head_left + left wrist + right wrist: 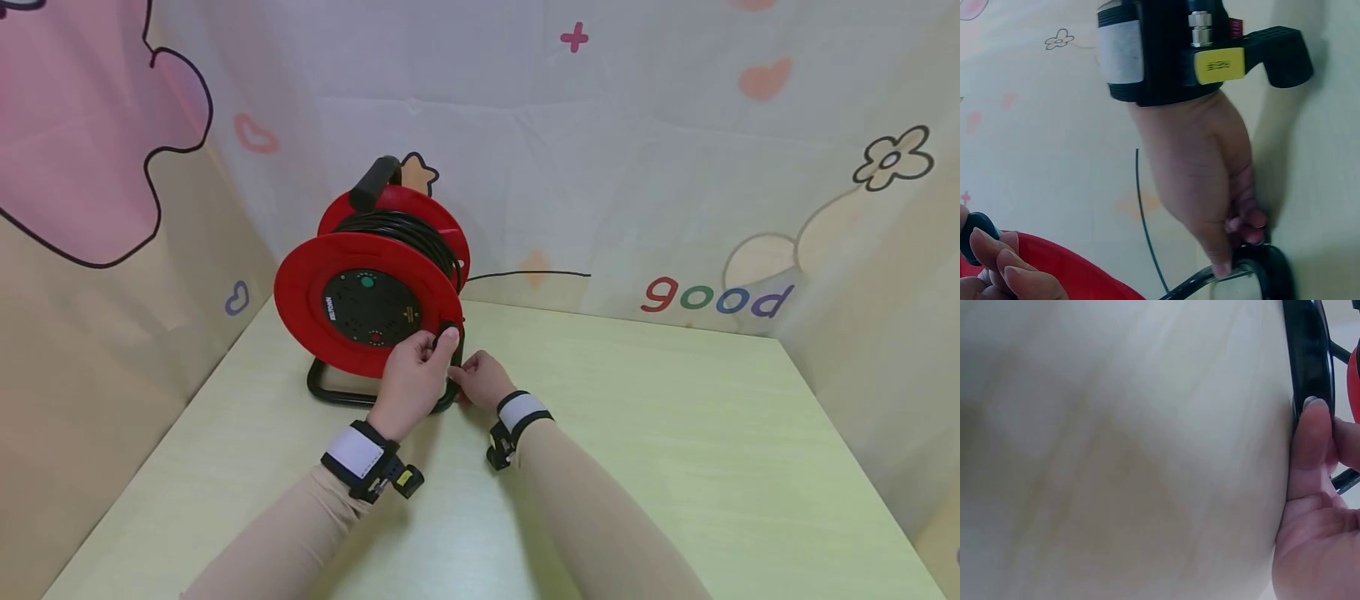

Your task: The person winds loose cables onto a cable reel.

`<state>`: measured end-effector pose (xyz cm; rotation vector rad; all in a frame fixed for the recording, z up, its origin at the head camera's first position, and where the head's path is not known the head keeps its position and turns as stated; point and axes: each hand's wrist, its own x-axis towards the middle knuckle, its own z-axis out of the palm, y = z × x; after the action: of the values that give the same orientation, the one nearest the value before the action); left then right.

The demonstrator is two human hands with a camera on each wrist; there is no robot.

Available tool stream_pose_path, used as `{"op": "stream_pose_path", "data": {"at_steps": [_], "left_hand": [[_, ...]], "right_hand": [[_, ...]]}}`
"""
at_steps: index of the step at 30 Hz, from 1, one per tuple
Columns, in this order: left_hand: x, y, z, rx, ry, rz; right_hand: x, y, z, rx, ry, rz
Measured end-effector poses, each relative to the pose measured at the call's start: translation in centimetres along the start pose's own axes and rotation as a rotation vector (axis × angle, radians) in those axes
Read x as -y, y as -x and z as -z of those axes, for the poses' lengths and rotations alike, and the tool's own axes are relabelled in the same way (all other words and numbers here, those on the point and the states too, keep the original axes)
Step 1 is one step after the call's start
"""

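Observation:
A red cable reel [300, 283] stands upright left of centre in the head view, with black cable [393, 225] wound between its discs and a black socket panel [352, 312] on its front. My left hand [408, 379] pinches the black crank knob [447, 326] at the front disc's right edge. The knob also shows between the left fingers [1016, 269] in the left wrist view. Lower and to the right, my right hand [486, 381] grips the reel's black tubular stand [348, 399]. In the right wrist view, the right thumb [1311, 434] lies along that tube.
The reel stands on a pale wooden table [675, 467], near its back left. Behind it hangs a printed cloth [510, 167] with drawings and the word "good". A black carry handle [375, 183] tops the reel. Each wrist wears a strap with a small camera [405, 481].

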<state>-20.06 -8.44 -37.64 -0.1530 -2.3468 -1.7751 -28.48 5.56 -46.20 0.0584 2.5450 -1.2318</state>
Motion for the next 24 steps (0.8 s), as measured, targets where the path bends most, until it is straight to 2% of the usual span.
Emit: {"op": "stream_pose_path", "data": {"at_steps": [6, 13, 24], "left_hand": [[0.7, 0.3, -0.1, 0.021, -0.01, 0.039], [1.4, 0.3, -0.2, 0.045, -0.03, 0.047], [2.6, 0.7, 0.1, 0.068, -0.03, 0.088]], "right_hand": [[-0.3, -0.3, -0.1, 0.008, 0.004, 0.006], [-0.7, -0.7, 0.1, -0.019, 0.016, 0.043], [-0.7, -0.2, 0.1, -0.015, -0.016, 0.064]]}}
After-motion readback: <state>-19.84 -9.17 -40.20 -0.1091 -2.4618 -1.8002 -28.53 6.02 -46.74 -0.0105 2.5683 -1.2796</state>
